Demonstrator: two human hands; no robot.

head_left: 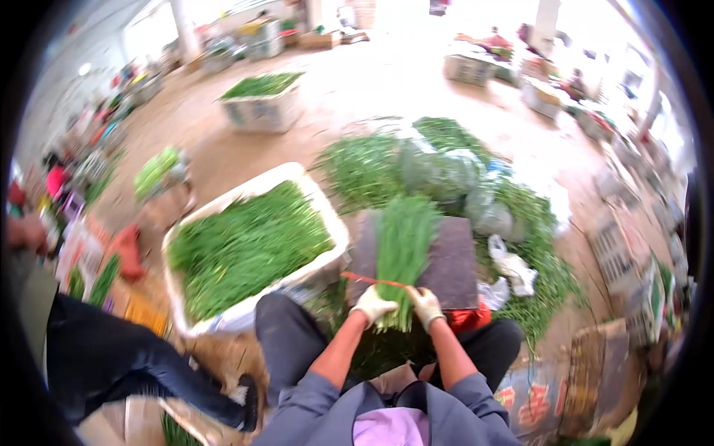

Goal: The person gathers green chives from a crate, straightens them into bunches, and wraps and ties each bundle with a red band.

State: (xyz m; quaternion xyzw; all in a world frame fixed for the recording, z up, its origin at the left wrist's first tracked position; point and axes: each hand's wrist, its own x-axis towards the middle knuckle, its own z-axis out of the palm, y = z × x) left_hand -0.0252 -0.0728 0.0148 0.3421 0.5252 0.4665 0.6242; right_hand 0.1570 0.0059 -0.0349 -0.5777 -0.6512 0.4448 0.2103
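One long green leafy bundle [405,236]: my white-gloved left hand [373,305] and right hand [426,306] grip its stalks [399,320], curled nearly closed. Binding, I judge; narrow red strip [364,278] wants tightening.

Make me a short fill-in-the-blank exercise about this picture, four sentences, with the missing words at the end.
1. The left hand and right hand both wear ____.
2. The bunch of long green stalks lies on a flat rectangular surface that is ____, not light, in shade.
3. The large white rectangular box of loose green stalks stands on the person's ____ side.
4. The crumpled white plastic bag lies to the person's ____ of the bunch.

Missing words: gloves; dark; left; right.
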